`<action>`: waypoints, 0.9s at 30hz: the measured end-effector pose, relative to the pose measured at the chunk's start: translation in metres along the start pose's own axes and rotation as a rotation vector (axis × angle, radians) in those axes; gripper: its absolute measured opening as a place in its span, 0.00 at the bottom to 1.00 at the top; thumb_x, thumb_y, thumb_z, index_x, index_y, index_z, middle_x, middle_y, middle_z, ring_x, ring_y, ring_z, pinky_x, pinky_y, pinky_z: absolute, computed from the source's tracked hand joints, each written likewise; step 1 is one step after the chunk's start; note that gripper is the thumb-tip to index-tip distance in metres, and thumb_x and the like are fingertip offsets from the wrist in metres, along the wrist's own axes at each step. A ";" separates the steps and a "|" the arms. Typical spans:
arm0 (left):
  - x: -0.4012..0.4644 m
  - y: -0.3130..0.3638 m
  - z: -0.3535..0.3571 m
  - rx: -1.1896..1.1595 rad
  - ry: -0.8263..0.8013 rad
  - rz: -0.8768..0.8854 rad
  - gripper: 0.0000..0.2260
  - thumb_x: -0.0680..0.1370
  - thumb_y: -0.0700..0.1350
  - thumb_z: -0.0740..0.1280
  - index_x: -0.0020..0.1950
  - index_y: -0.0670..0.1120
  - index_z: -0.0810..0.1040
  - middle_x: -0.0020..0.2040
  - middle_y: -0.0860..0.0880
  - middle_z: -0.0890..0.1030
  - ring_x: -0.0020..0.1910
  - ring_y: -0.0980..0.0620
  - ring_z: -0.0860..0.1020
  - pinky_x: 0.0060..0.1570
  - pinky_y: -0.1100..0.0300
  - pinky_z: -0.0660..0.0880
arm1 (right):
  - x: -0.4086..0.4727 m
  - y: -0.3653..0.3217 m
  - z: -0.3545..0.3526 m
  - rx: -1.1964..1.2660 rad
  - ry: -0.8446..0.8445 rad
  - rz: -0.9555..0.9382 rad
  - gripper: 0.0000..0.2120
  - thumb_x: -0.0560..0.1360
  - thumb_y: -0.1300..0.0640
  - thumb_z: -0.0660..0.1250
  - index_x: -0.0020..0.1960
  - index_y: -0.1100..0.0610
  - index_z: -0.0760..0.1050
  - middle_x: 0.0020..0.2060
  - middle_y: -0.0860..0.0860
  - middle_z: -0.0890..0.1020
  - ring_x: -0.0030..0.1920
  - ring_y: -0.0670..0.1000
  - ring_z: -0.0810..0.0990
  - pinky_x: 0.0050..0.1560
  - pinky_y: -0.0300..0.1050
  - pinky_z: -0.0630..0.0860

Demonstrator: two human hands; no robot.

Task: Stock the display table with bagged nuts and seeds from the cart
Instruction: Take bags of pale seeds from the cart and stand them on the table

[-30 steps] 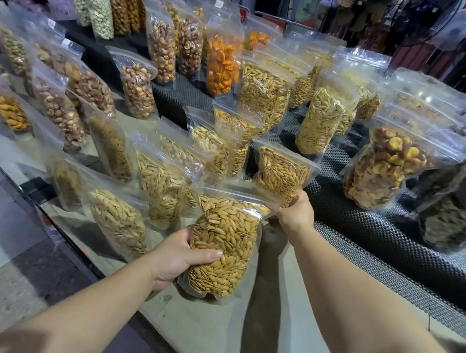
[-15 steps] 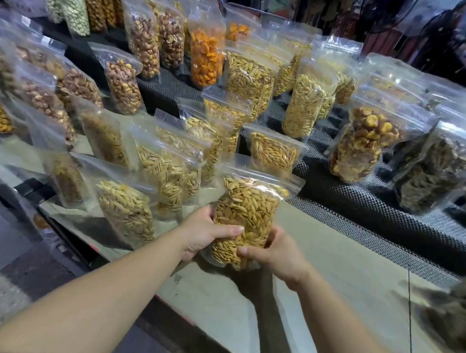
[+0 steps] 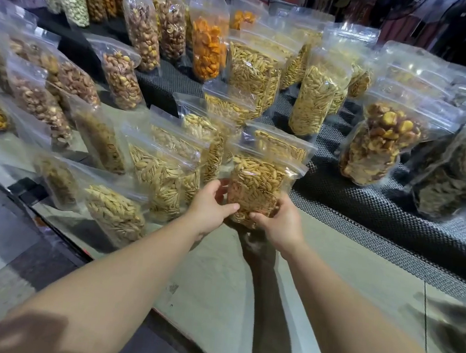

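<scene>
A clear zip bag of pale seeds (image 3: 257, 185) stands upright on the grey display table (image 3: 214, 278), in front of another seed bag (image 3: 280, 145). My left hand (image 3: 211, 205) grips its lower left side, thumb across the front. My right hand (image 3: 279, 222) grips its lower right corner. Whether the bag's base touches the table I cannot tell. More seed bags (image 3: 162, 174) stand close on the left.
Rows of bagged nuts (image 3: 121, 76), orange snacks (image 3: 208, 48) and tall seed bags (image 3: 313, 98) fill the table and the black mesh mat (image 3: 381, 216) behind. Dark bags (image 3: 458, 176) stand at right. The table's front edge (image 3: 78, 248) runs along the tiled floor.
My right hand came down from the bag's top corner to its lower right side. Both hands carried the bag forward and set it closer to the row of seed bags.
</scene>
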State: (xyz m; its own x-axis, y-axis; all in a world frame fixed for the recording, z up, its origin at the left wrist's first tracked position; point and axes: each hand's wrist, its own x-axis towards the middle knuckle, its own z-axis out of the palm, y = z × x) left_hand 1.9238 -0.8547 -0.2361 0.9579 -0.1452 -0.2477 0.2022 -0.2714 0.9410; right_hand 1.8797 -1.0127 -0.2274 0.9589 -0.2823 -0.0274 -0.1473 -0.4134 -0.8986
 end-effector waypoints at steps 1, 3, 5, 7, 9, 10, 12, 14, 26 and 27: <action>0.003 -0.002 0.002 0.021 0.001 -0.004 0.19 0.75 0.36 0.73 0.62 0.52 0.74 0.62 0.50 0.81 0.62 0.49 0.79 0.63 0.49 0.76 | 0.001 0.003 0.001 -0.021 -0.005 0.011 0.28 0.68 0.64 0.78 0.66 0.58 0.73 0.58 0.51 0.80 0.60 0.52 0.78 0.65 0.53 0.75; 0.006 -0.004 0.004 0.072 0.000 -0.009 0.21 0.75 0.38 0.73 0.66 0.51 0.73 0.63 0.49 0.81 0.63 0.49 0.78 0.65 0.46 0.75 | 0.004 0.007 0.000 -0.034 -0.019 0.033 0.29 0.69 0.62 0.77 0.67 0.57 0.71 0.58 0.49 0.79 0.60 0.50 0.77 0.65 0.48 0.74; 0.005 -0.008 0.005 0.193 0.009 -0.009 0.25 0.76 0.42 0.74 0.71 0.49 0.71 0.67 0.49 0.78 0.66 0.47 0.76 0.66 0.46 0.74 | 0.007 0.009 -0.001 -0.030 -0.038 0.045 0.28 0.70 0.63 0.77 0.67 0.58 0.71 0.55 0.47 0.78 0.59 0.48 0.77 0.64 0.46 0.74; 0.002 -0.014 0.006 0.428 0.054 -0.006 0.29 0.76 0.49 0.73 0.74 0.47 0.68 0.71 0.48 0.74 0.70 0.45 0.73 0.68 0.48 0.71 | 0.009 0.010 -0.001 -0.060 -0.035 0.043 0.27 0.70 0.62 0.77 0.66 0.58 0.72 0.56 0.49 0.81 0.59 0.51 0.79 0.65 0.50 0.75; -0.003 -0.020 0.006 0.617 0.084 0.015 0.31 0.76 0.54 0.72 0.76 0.47 0.67 0.73 0.46 0.71 0.72 0.45 0.70 0.70 0.49 0.69 | 0.011 0.011 0.000 -0.094 -0.004 0.043 0.26 0.70 0.61 0.77 0.66 0.57 0.73 0.59 0.52 0.82 0.61 0.53 0.79 0.65 0.50 0.74; -0.005 -0.023 0.007 0.687 0.077 0.038 0.31 0.76 0.55 0.71 0.76 0.46 0.66 0.74 0.46 0.70 0.73 0.45 0.68 0.71 0.49 0.68 | 0.012 0.012 0.001 -0.100 0.012 0.040 0.26 0.70 0.61 0.77 0.66 0.57 0.73 0.60 0.52 0.82 0.61 0.53 0.79 0.64 0.49 0.74; -0.008 -0.027 0.009 0.784 0.027 0.072 0.31 0.78 0.56 0.68 0.77 0.46 0.65 0.76 0.46 0.68 0.75 0.45 0.65 0.74 0.51 0.63 | 0.014 0.012 0.002 -0.106 0.024 0.035 0.27 0.71 0.61 0.77 0.67 0.56 0.73 0.60 0.52 0.81 0.62 0.53 0.78 0.64 0.49 0.74; -0.009 -0.029 0.009 0.817 -0.010 0.084 0.31 0.79 0.56 0.67 0.78 0.46 0.63 0.78 0.47 0.65 0.77 0.46 0.62 0.75 0.52 0.60 | 0.014 0.010 0.000 -0.097 -0.008 0.036 0.29 0.70 0.60 0.77 0.68 0.55 0.71 0.61 0.51 0.81 0.62 0.53 0.78 0.65 0.49 0.74; -0.016 -0.018 0.004 1.041 -0.127 0.116 0.31 0.80 0.60 0.62 0.78 0.47 0.60 0.79 0.46 0.64 0.79 0.45 0.57 0.77 0.50 0.55 | 0.012 -0.015 -0.011 -0.055 0.099 0.035 0.30 0.75 0.40 0.68 0.70 0.58 0.73 0.64 0.53 0.80 0.63 0.54 0.77 0.64 0.54 0.75; -0.017 -0.016 0.004 1.068 -0.126 0.118 0.32 0.80 0.61 0.61 0.79 0.47 0.59 0.79 0.46 0.63 0.79 0.45 0.56 0.77 0.49 0.54 | 0.013 -0.016 -0.011 -0.062 0.103 0.046 0.30 0.75 0.40 0.68 0.69 0.58 0.73 0.63 0.53 0.80 0.63 0.54 0.78 0.63 0.53 0.76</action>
State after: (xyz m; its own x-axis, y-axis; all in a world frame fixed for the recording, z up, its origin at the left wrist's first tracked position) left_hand 1.9036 -0.8520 -0.2484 0.9195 -0.3049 -0.2482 -0.2302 -0.9293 0.2886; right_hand 1.8916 -1.0189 -0.2085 0.9213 -0.3882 -0.0203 -0.2085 -0.4494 -0.8687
